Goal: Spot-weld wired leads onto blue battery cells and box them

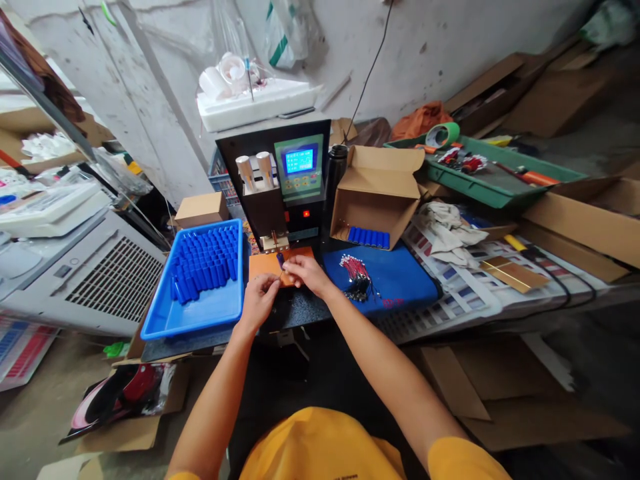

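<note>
At the front of a black spot welder (265, 207), my right hand (306, 273) pinches a blue cylindrical battery cell (281, 259) by its near end. The cell's far end lies just under the welder's copper-coloured electrode pins (275, 240); whether they touch is too small to tell. Close on its left, my left hand (261, 295) is closed, thumb against fingertips, on what looks like a thin wire at the cell's near end. Both hands are over an orange board (260, 267). The fingers partly hide the cell.
Left of the board stands a blue tray (193, 328) with many blue cells. To the right are a cardboard box (380, 183) with several cells and a blue mat (405, 280) bearing red and black wires (356, 270). A dark bottle (336, 173) stands beside the welder.
</note>
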Tool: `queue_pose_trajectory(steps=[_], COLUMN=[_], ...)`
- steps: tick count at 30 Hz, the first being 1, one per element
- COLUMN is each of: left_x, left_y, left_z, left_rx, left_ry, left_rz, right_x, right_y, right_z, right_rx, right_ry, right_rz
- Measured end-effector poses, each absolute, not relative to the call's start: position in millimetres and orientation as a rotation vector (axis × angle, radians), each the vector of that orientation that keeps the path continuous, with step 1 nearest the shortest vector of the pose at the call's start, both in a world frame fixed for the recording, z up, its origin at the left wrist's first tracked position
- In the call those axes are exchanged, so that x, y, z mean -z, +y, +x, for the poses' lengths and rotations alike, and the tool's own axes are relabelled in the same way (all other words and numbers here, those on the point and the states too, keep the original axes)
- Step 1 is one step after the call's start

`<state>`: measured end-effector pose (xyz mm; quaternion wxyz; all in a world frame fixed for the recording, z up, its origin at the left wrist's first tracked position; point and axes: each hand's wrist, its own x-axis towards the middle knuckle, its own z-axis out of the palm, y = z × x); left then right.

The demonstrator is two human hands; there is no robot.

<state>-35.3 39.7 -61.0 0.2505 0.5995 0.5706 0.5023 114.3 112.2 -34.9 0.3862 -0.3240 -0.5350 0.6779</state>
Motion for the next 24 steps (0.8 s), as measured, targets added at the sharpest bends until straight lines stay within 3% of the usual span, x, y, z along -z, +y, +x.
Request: queue_pose_trajectory(steps=[9, 14, 24], left_x=[49.5, 56.9, 72.1], left_y=[52.7, 52.9, 71.9], left_z=[-40.4, -40.6, -36.7], left_rx=[-1.265, -1.465, -1.255], left_ry=[1.563, 1.563, 1.493], left_rz=[1.797, 1.863, 2.061], right_x=[41.4, 41.2, 37.2], right_y=[107.6, 109.3, 114.7], right_z=[114.9, 119.2, 124.7], right_rx=[-1.479, -1.568, -1.75], right_ry=[-1.665, -1.463, -1.041], right_rz=[-0.793, -0.843, -0.779])
